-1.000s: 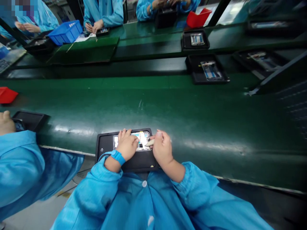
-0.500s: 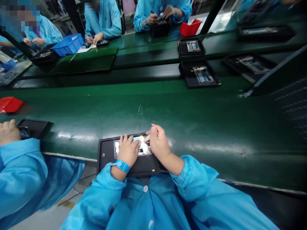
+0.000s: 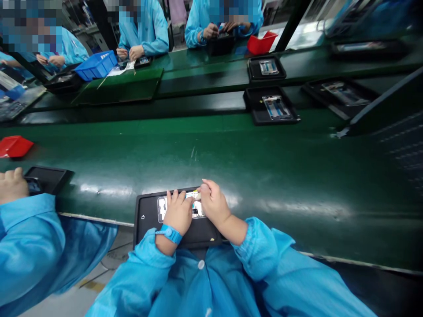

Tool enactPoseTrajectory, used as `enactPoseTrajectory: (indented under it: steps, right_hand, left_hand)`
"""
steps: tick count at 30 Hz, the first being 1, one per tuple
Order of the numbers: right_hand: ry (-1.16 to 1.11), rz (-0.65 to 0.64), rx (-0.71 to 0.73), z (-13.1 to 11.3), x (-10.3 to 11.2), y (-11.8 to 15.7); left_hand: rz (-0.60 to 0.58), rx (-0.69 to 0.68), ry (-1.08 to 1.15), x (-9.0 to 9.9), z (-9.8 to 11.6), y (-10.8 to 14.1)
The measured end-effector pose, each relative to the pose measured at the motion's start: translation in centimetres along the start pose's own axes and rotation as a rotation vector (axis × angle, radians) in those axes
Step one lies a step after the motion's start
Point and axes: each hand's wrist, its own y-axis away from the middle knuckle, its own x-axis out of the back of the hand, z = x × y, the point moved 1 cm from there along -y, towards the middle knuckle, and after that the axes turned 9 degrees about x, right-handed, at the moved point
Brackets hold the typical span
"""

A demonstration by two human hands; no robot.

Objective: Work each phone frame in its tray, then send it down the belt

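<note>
Your loosely open left hand (image 3: 178, 213) is resting its fingertips on a phone frame (image 3: 161, 209) lying in a black tray (image 3: 147, 218) on the green bench (image 3: 231, 163), while your right hand (image 3: 214, 203) is pinching a pale stick (image 3: 197, 197) over the frame.

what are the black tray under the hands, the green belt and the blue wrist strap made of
The black tray looks like moulded plastic or stiff rubber, matte with a faint sheen. The green belt seems rubberised PVC: glossy, with streaks of reflected light and small scuffs. The blue wrist strap could be fabric or soft plastic; it looks matte, hard to tell.
</note>
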Motion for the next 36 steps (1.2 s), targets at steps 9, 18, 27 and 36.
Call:
enactPoseTrajectory:
  steps: [9, 18, 27, 36]
  right_hand:
    - [0.283, -0.491, 0.271, -2.2, -0.8, -1.2]
    - [0.072, -0.241, -0.152, -0.6, -0.7, -2.2]
    - [-0.061, 0.088, -0.377, -0.5, 0.0, -1.4]
    - [-0.202, 0.079, -0.481, 0.0, 0.1, -1.4]
  left_hand:
    - [-0.102, 0.013, 0.03, -0.1, 0.1, 0.0]
    - [-0.074, 0.151, 0.222, -0.2, -0.5, -0.5]
    - [-0.098, 0.295, 0.304, -0.4, 0.4, -1.3]
    - [-0.06, 0.432, 0.377, 1.6, -1.7, -2.1]
